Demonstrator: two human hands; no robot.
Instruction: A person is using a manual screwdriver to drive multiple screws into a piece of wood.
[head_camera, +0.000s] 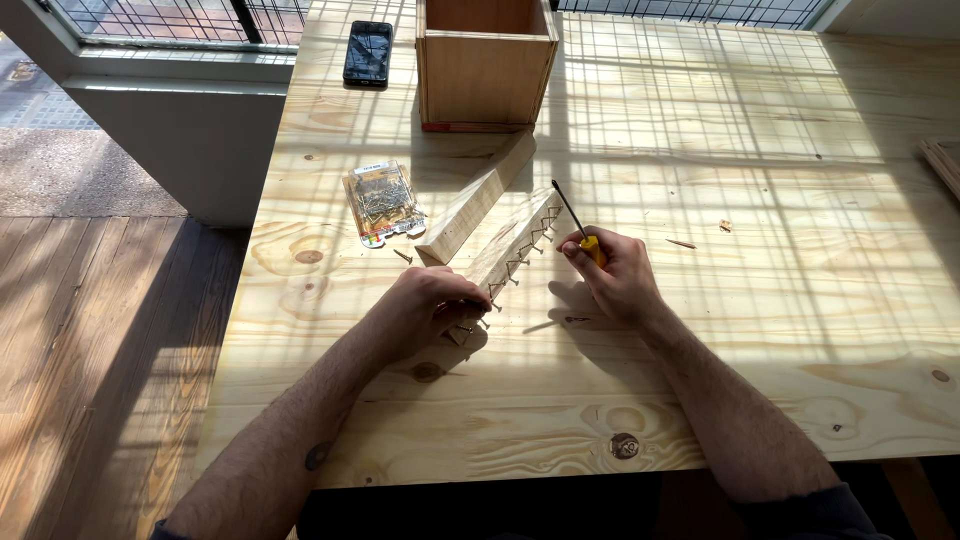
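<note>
Gripping the near end of a pale wooden strip (510, 250), our left hand (425, 305) closes its fingers over the wood, so that end is hidden under the knuckles. The strip is a squared length of light pine lying slantwise on the plywood table (760, 330), and a row of small screws (528, 248) stands out of its right-hand face, their shadows making a zigzag. Just right of the strip, our right hand (620, 275) is curled into a fist around a screwdriver (578, 225): the yellow handle shows between thumb and fingers, and the thin dark shaft points up and left, its tip near the strip's far end. Whether the tip touches a screw we cannot tell.

Just left of the strip lies a second wooden block (478, 198), plain and smooth, set at the same slant. Farther left of the strip a clear blister pack of screws (383, 203) lies flat, and one loose screw (402, 256) sits near it. Beyond the strip stands an open wooden box (487, 62), its top cut off by the frame, with a black phone (368, 52) left of it. Right of the strip the knotty tabletop lies wide under grid shadows, with a few small bits we cannot make out. The table's near edge runs under our forearms.
</note>
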